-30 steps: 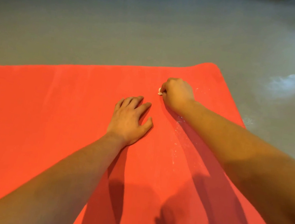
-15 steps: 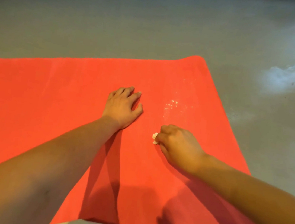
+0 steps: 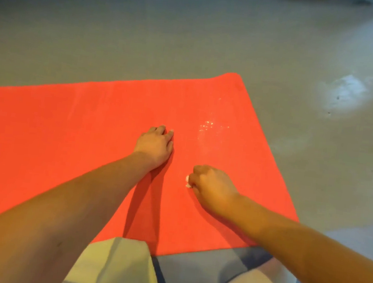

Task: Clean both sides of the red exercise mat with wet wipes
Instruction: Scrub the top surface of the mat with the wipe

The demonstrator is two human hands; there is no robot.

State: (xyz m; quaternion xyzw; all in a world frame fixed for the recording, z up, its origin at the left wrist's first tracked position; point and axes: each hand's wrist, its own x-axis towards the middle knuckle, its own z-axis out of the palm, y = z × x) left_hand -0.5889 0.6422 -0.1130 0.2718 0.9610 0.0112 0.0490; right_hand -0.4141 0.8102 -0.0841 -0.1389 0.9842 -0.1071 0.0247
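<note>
The mat (image 3: 63, 150) lies flat on the grey floor (image 3: 146, 32). It is red, runs out of view on the left, and ends in a rounded far corner on the right. Both my arms reach out over it.

My left grip (image 3: 154, 146) rests palm down near the middle of the mat, fingers straight and close together, holding nothing. My right grip (image 3: 212, 188) sits just to the right of it and nearer to me, apart from it. It is curled into a fist round the wipe (image 3: 188, 181). Only a small white bit of the wipe shows at the thumb side, low against the mat; the rest is hidden inside my fingers.

Beyond my right grip, toward the far corner, a wet patch (image 3: 212, 130) glints on the mat.

At the bottom of the view, pale cloth (image 3: 115, 270) on my lap overlaps the near edge of the mat, with blue-grey cloth (image 3: 200, 273) beside it on the right. I cannot tell what garment either is. A bright spot (image 3: 346, 94) of light shows on the floor, well off the mat to the right.
</note>
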